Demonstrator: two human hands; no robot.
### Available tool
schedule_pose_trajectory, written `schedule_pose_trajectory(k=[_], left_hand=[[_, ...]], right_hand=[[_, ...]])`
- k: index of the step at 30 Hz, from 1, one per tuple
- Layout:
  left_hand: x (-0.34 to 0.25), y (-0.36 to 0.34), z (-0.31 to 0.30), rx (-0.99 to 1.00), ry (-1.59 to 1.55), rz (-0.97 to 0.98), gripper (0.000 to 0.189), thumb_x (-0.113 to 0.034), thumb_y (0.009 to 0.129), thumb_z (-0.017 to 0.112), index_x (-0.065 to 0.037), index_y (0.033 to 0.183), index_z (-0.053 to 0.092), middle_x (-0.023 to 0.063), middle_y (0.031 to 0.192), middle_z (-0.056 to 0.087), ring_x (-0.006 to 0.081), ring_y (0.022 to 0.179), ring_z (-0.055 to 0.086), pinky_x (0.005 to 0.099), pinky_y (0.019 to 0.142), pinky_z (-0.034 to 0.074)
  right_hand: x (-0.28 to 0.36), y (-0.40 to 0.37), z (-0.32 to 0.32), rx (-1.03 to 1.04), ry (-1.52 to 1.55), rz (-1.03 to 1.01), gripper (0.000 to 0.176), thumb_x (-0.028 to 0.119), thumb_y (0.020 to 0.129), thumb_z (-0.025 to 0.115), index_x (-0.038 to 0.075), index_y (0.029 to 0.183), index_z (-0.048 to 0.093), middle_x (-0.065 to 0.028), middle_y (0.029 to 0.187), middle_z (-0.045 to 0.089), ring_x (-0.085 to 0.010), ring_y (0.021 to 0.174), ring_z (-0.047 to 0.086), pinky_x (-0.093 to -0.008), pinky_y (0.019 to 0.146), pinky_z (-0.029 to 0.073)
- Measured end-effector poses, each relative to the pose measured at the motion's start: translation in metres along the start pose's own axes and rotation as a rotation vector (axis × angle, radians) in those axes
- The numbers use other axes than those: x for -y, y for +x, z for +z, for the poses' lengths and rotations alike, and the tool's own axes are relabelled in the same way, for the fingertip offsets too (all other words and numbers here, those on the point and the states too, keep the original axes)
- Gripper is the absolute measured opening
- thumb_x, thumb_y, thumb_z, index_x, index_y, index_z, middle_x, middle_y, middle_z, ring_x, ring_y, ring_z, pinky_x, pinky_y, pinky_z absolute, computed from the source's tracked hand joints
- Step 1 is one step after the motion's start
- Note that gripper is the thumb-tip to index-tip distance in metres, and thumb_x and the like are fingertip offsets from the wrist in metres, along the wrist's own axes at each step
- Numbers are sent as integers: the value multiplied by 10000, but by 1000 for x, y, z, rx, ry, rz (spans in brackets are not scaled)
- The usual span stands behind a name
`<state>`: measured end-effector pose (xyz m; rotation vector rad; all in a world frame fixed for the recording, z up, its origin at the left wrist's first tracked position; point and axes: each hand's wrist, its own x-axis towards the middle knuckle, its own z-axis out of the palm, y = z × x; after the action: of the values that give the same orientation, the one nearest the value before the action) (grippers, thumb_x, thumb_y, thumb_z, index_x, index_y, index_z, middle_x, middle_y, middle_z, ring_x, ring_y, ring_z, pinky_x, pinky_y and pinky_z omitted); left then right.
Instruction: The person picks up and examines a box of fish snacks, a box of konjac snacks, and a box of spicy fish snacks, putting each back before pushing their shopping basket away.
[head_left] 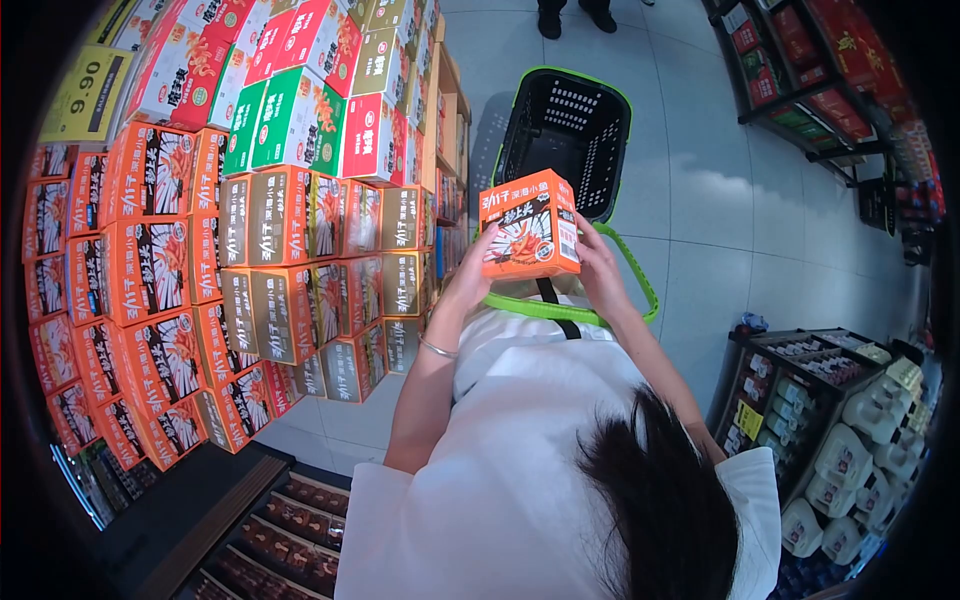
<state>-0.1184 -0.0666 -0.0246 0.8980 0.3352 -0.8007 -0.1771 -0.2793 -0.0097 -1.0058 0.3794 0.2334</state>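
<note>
- The person's left hand (478, 262) and right hand (600, 266) clasp an orange cardboard box (528, 235) from either side, holding it up at chest height.
- A thin silver bracelet (437, 349) sits on the left wrist.
- Just beyond the box stands a black plastic basket with a green rim (565, 130); its green handle (640, 285) loops under the hands.
- To the left rises a stacked wall of orange cartons (150, 260), with olive-brown cartons (290, 260) beside them.
- A yellow price sign (88, 92) reading 9.90 hangs above the stack.
- White plastic jugs (850, 450) fill a low shelf on the right.
</note>
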Motion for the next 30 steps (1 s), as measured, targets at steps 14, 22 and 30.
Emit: schedule_pose_trajectory(k=[14,22,30], left_hand=[[-2,4,-5,-8,-14,-70,544,-473,955,500,-99,1349,477,82,1292,585,214,1207,553,443,1040,407],[-4,1,-2,-43,10,-47,528,-481,955,488,-97,1318,502,81,1265,599,211,1184,568,444,1039,409],[0,3,-10,-60,-28,-56,520,-482,912,498,-91,1248,561,82,1198,640,212,1139,597,437,1027,423]], right_hand=[[6,-1,8,3,10,7,591,199,968,526,82,1499,296,-60,1246,523,-155,1226,485,-328,1078,340],[5,0,7,-13,13,28,595,196,967,524,94,1505,290,-55,1235,525,-155,1216,493,-331,1072,349],[6,0,10,37,11,19,586,200,969,519,103,1502,298,-55,1235,532,-161,1214,499,-339,1064,362]])
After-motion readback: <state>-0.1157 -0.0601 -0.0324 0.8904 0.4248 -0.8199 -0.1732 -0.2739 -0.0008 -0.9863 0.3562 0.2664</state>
